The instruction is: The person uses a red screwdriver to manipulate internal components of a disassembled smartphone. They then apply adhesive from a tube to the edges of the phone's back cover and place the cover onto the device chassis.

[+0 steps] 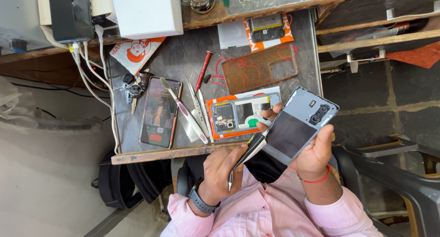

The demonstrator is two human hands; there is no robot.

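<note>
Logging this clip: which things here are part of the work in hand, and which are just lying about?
In use:
left hand holding a pen-like tool
right hand holding a grey phone back cover
opened phone

Lying about:
phone with lit screen
toothbrush
tweezers
red screwdriver
clear case
keys

The left hand (223, 169), on the scene's left, is curled in a pen-like grip, thumb and fingers pinched, its wrist wearing a dark band. The right hand (314, 154), to its right, is cupped palm-up, fingers (271, 113) wrapped far around and thumb raised, a red thread on its wrist. Both forearms, in pink sleeves, angle inward from the near edge.
</note>
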